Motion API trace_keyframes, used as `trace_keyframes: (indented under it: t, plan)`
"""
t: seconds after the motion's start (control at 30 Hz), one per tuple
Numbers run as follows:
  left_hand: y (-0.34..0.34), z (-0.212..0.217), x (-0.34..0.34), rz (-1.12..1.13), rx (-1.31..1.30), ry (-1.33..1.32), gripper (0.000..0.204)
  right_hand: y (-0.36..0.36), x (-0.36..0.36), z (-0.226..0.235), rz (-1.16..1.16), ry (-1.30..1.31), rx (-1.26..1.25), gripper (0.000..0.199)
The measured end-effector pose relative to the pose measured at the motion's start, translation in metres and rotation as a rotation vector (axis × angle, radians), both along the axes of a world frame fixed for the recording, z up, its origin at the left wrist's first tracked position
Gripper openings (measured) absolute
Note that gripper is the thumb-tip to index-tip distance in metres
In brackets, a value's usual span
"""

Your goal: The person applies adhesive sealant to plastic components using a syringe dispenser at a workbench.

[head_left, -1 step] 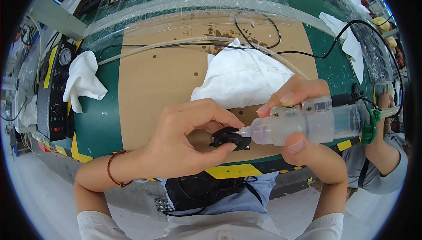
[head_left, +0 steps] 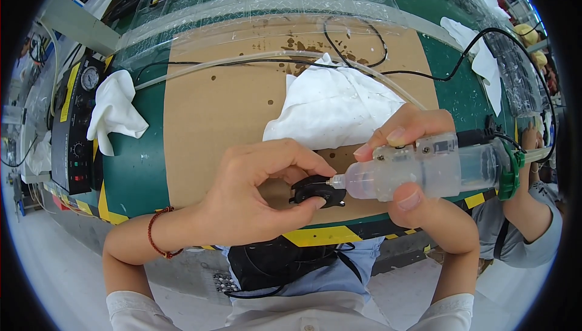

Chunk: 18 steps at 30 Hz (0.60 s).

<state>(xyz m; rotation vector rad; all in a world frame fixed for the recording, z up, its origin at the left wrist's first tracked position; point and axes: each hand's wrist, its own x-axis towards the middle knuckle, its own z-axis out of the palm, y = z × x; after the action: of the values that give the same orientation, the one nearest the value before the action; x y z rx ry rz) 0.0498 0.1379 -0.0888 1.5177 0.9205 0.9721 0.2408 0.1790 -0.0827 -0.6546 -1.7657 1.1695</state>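
Between the thumb and fingers of my left hand [head_left: 251, 194] is a small black rounded part [head_left: 316, 192], its kind unclear, partly covered by my fingertips. My right hand [head_left: 418, 143] is wrapped round a clear dispensing syringe [head_left: 397, 170] lying almost level, its needle end toward the left. The thin tip meets the upper right side of the black part; whether it touches or only hovers there I cannot tell. A green cap [head_left: 513, 170] closes the syringe's right end, with a tube running out of it. Both hands are above the front edge of the cardboard.
A white cloth [head_left: 333, 103] lies on the stained cardboard sheet [head_left: 212, 106] just beyond my hands. A black cable [head_left: 430, 77] and a clear tube cross behind it. At left stand a black dispenser box [head_left: 76, 125] and another white cloth [head_left: 117, 110]. Someone's arm [head_left: 527, 210] shows at right.
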Motion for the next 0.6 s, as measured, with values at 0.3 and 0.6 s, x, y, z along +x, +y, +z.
trace_keyframes:
  t: [0.3,0.6]
  plan:
    - [-0.0025,-0.0017,0.0001,0.011,-0.100,-0.064,0.025,0.0010,0.0000,-0.0018,0.011,0.005,0.020,0.055]
    - [-0.0028,-0.0002,0.0007,0.018,-0.123,-0.068,0.024,0.0016,0.0007,-0.0022,0.029,0.008,0.021,0.055]
